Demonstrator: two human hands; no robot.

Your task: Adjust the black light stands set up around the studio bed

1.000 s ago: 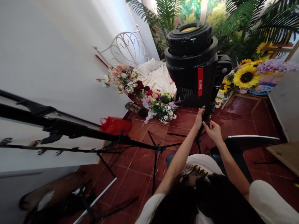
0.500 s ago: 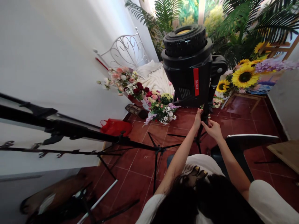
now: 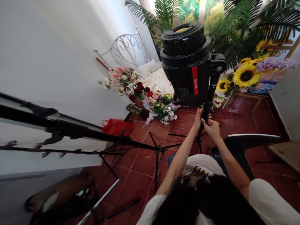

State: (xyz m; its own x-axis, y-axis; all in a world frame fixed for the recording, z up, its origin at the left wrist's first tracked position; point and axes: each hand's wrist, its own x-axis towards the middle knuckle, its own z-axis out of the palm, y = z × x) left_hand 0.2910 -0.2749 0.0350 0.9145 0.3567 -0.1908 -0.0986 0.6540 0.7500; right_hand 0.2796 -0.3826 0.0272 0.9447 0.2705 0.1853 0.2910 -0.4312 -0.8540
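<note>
A large black studio light (image 3: 187, 68) with a red label stands upright at the upper centre, on a black stand (image 3: 199, 137). My left hand (image 3: 198, 118) is wrapped round the left side of the stand pole, just below the light. On the pole's right side my right hand (image 3: 212, 127) has its fingers closed at a black knob or clamp, which the fingers partly hide. The light leans slightly to the left.
Black stands (image 3: 140, 145) reach across from the left. Bouquets (image 3: 161, 107), a red bag (image 3: 117, 127) and a white bed frame (image 3: 127, 50) lie beyond. Sunflowers (image 3: 246, 76) are at the right, above a black chair (image 3: 239, 150).
The light has shifted slightly left and up in view. My right hand's fingers have turned and closed more at the pole; my left hand stays on it.
</note>
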